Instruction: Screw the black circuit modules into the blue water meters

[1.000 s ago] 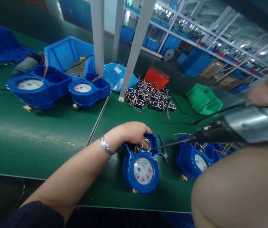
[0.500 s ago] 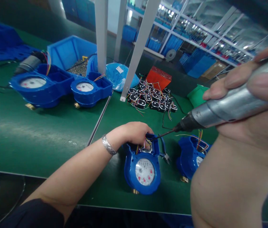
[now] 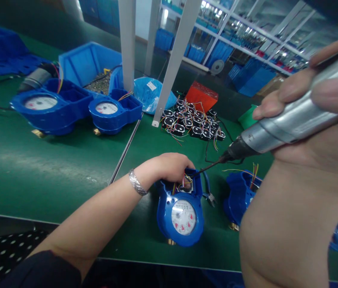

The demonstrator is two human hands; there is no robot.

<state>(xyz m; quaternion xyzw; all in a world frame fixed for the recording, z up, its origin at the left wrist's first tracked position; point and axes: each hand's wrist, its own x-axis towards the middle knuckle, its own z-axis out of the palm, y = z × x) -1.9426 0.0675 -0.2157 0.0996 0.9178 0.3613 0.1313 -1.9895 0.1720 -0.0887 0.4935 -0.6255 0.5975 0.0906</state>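
Observation:
A blue water meter [image 3: 163,218] with a round white dial faces me on the green bench. My left hand [image 3: 175,167] is closed on its rear box, fingertips reaching inside among thin coloured wires and a small module [image 3: 187,188]; its fingers are partly hidden. High on the right, my right hand [image 3: 295,96] wraps around a silver electric screwdriver [image 3: 279,130]. The long bit [image 3: 209,168] slants down into the right rear corner of the box; its very tip is hidden. Blue-handled cutting pliers [image 3: 207,186] lie just right of the meter.
Another blue meter [image 3: 237,196] stands to the right, partly behind my right wrist. Two more meters [image 3: 52,116] stand at left, before a blue bin [image 3: 88,66] of small parts. Several black modules [image 3: 197,130] lie by an orange box [image 3: 201,96]. A white post [image 3: 171,64] rises behind.
The screwdriver and my right hand have shifted very slightly left. My left hand stays at the box. Black polka-dot cloth has come into view at lower left.

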